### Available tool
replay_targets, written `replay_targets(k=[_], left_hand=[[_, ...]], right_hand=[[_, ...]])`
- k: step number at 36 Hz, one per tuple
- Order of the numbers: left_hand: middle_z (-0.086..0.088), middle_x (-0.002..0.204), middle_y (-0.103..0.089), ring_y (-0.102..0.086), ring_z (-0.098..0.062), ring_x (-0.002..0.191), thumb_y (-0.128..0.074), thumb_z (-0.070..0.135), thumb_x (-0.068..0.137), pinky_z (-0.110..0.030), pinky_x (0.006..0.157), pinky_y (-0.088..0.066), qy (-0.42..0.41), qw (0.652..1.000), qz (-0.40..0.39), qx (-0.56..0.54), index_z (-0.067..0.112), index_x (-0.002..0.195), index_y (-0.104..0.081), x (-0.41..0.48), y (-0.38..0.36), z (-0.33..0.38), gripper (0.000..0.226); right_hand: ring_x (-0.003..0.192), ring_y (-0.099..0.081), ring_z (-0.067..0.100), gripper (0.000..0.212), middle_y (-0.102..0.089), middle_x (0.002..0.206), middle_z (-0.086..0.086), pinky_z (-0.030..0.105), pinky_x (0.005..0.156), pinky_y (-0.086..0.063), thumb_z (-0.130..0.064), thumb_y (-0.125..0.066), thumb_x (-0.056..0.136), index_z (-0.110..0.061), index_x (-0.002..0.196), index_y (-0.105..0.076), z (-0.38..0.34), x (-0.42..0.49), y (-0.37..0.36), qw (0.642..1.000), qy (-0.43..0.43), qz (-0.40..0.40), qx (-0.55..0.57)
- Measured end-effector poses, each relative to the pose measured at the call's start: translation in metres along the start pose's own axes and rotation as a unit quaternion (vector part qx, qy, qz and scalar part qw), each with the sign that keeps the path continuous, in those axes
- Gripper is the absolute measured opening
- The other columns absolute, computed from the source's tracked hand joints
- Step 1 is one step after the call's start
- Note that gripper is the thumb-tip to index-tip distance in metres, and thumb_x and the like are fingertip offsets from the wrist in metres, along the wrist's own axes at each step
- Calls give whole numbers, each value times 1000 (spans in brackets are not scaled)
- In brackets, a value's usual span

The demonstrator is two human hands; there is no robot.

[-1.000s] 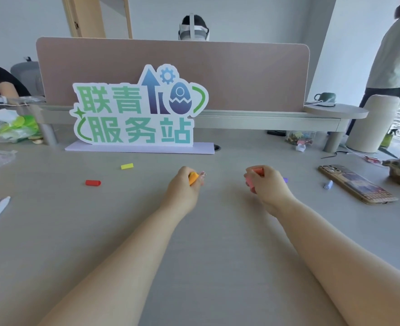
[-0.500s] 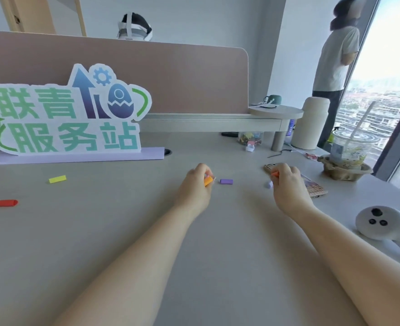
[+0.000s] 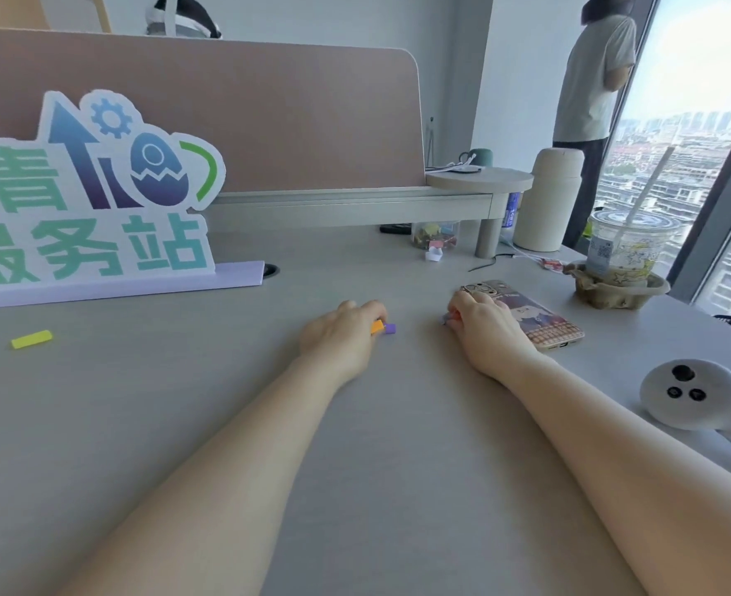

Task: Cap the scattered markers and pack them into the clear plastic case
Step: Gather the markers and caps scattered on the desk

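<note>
Head view: left grip (image 3: pixel 344 334) at frame centre pinches an orange cap (image 3: pixel 377 327); a purple cap (image 3: pixel 391 329) lies on the surface (image 3: pixel 398 445) touching it on its right, long axis left-right. Right grip (image 3: pixel 484 326), farther off, clasps a reddish piece (image 3: pixel 454 314). Case out of frame.

Between the left hand (image 3: pixel 341 337) and the right hand (image 3: pixel 489 329) a strip of bare desk (image 3: pixel 419 380) lies open, and the wide near part is also free. A phone (image 3: pixel 540 320) lies flat just beside the right hand. Behind it stands a drink cup (image 3: pixel 626 247). A white controller (image 3: pixel 690 393) blocks the near right edge. The sign (image 3: pixel 88 208) walls the far left, with a yellow cap (image 3: pixel 31 338) before it.
</note>
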State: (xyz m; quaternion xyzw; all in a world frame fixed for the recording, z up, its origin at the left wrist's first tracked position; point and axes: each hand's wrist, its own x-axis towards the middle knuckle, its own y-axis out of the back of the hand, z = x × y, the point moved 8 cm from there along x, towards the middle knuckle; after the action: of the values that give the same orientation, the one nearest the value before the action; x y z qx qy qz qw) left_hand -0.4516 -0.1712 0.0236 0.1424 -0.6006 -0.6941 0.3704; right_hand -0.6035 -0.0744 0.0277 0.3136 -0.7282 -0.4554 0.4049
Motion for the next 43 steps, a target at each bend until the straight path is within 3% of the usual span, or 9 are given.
replay_targets(k=[9, 16, 21, 23, 26, 31, 33, 37, 43], left_hand=[[1, 118, -54, -56, -27, 101, -36, 34, 100, -31, 70, -36, 4, 1000, 15, -8, 23, 107, -48, -9, 7, 0, 18], [-3, 110, -56, -56, -30, 92, -36, 42, 100, -35, 71, -42, 16, 999, 29, -39, 16, 106, -49, -24, 12, -7, 30], [6, 85, -50, -50, -24, 77, -36, 42, 100, -30, 61, -34, 51, 989, 62, -123, 15, 93, -47, -41, 25, -23, 30], [0, 84, -52, -49, -24, 75, -38, 41, 99, -31, 61, -35, 59, 983, 77, -155, 9, 91, -49, -49, 30, -30, 34], [-5, 89, -60, -54, -26, 79, -41, 39, 98, -33, 66, -40, 74, 972, 90, -202, 7, 94, -52, -64, 36, -48, 34], [11, 89, -59, -55, -18, 80, -46, 29, 98, -22, 59, -37, 99, 960, 112, -238, 14, 99, -51, -101, 58, -94, 16], [10, 93, -58, -56, -16, 86, -47, 24, 98, -20, 63, -37, 111, 960, 121, -229, 20, 101, -53, -121, 71, -120, 9], [5, 109, -60, -59, -16, 99, -48, 17, 98, -21, 78, -38, 136, 956, 147, -213, 20, 115, -60, -163, 100, -180, 21], [-3, 103, -64, -55, -17, 88, -51, 11, 96, -18, 68, -32, 196, 945, 181, -189, 10, 104, -65, -221, 147, -249, 16]], right_hand=[[103, -49, 34, 24, -48, 111, 9, 39, 81, -41, -35, -42, 99, -13, 108, -48, -17, -4, 2, 997, 53, -36, -44], [105, -55, 36, 31, -48, 117, 15, 38, 78, -44, -34, -34, 102, -9, 116, -44, -18, -6, 2, 992, 34, -61, -103], [109, -56, 37, 37, -48, 123, 18, 41, 76, -45, -33, -29, 103, -3, 122, -40, -25, -12, 1, 984, 22, -73, -158], [106, -58, 37, 38, -48, 122, 18, 39, 74, -45, -33, -28, 103, -2, 122, -40, -29, -17, 2, 984, 22, -69, -161], [103, -58, 38, 38, -48, 119, 18, 40, 75, -45, -35, -29, 103, -3, 119, -41, -41, -26, 3, 991, 25, -57, -119], [96, -57, 40, 33, -46, 114, 15, 36, 70, -40, -35, -34, 102, -6, 115, -43, -95, -42, -5, 997, 52, -57, -7], [94, -56, 39, 32, -46, 113, 15, 36, 73, -41, -34, -36, 101, -5, 114, -44, -127, -48, -10, 995, 65, -65, 48], [90, -53, 32, 30, -46, 111, 12, 34, 78, -41, -34, -39, 100, -7, 111, -47, -196, -57, -24, 980, 80, -94, 159], [84, -53, 34, 19, -43, 110, 12, 40, 81, -46, -27, -39, 101, -9, 105, -46, -299, -76, -46, 967, 153, -120, 167]])
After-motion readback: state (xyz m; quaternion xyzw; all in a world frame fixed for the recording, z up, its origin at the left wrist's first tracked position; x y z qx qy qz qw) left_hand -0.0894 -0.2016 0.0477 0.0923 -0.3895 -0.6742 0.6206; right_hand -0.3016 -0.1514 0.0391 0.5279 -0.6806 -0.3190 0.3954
